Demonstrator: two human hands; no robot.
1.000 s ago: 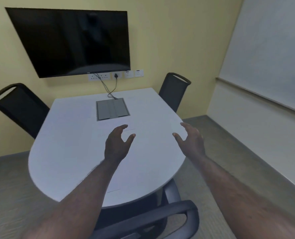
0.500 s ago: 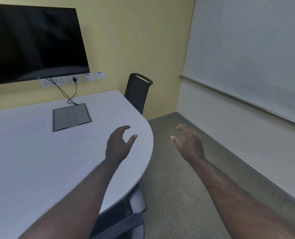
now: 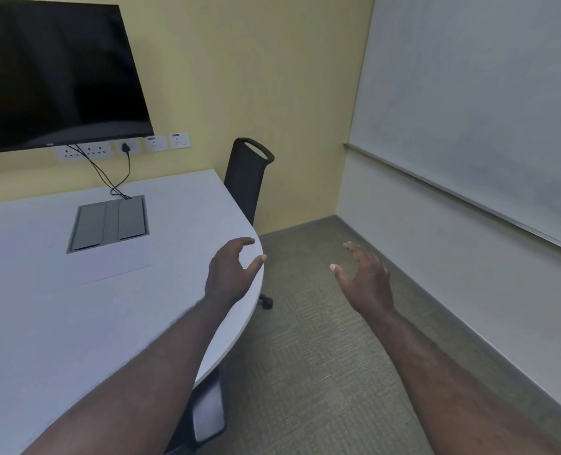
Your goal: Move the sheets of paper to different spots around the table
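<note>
A white sheet of paper [image 3: 108,262] lies flat on the white table [image 3: 59,323], just in front of the grey cable hatch; only its near edge shows faintly. My left hand [image 3: 229,274] hovers over the table's right rim, fingers spread and curled, holding nothing. Beyond the table edge, my right hand [image 3: 366,279] hangs over the carpet with fingers apart and empty. Both hands are to the right of the sheet and apart from it.
A grey cable hatch [image 3: 108,223] is set in the table, with black cables running up to wall sockets. A dark screen [image 3: 52,73] hangs on the yellow wall. A black chair [image 3: 249,178] stands at the table's far right. A whiteboard [image 3: 486,110] covers the right wall.
The view has swung to the right, so the table has slid left in frame. My right hand has gone from above the table's edge to above the carpet. Both hands stay empty.
</note>
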